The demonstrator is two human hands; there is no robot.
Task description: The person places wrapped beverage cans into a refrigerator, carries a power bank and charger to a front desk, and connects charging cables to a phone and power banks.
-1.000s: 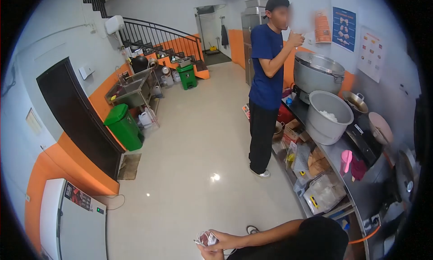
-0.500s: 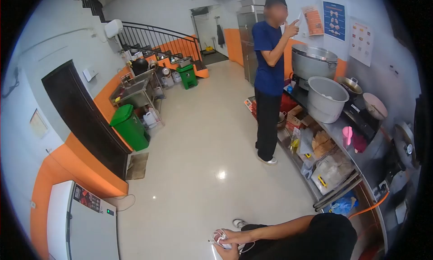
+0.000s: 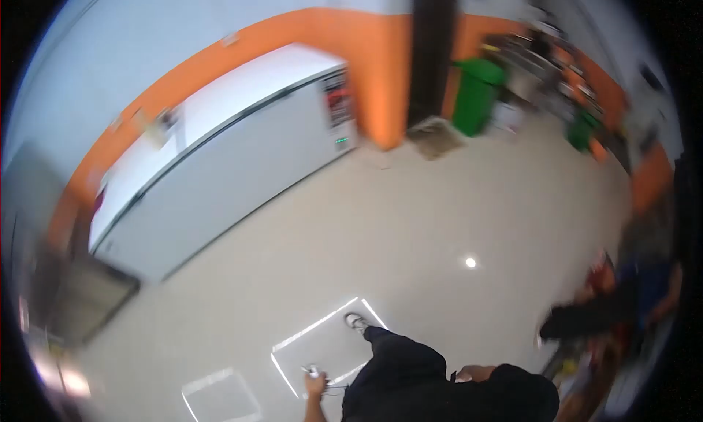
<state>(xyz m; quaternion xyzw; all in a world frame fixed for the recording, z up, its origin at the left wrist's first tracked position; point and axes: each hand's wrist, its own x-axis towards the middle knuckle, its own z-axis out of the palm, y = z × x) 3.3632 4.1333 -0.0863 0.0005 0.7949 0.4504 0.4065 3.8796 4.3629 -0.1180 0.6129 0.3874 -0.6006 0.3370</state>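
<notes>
My left hand (image 3: 315, 384) is low in the head view, in front of my dark trousers, with its fingers closed round a bundled white cable (image 3: 313, 371). A thin loose end of cord trails from the bundle to the right, towards my leg. Motion blurs the finer details of the bundle. Of my right hand (image 3: 474, 374) only a patch of skin shows against my dark clothing, and its fingers are hidden. My shoe (image 3: 356, 321) stands on the pale floor ahead.
A long white chest freezer (image 3: 242, 154) lines the orange and white wall at left, with small items on its lid. A green bin (image 3: 477, 96) and a floor mat (image 3: 435, 138) lie near the dark door (image 3: 430, 56). At right another person (image 3: 597, 316) appears blurred beside cluttered shelving.
My view has swung left towards the freezer. Both hands were together at the white cable; now it is in my left hand and my right hand is apart, near my body.
</notes>
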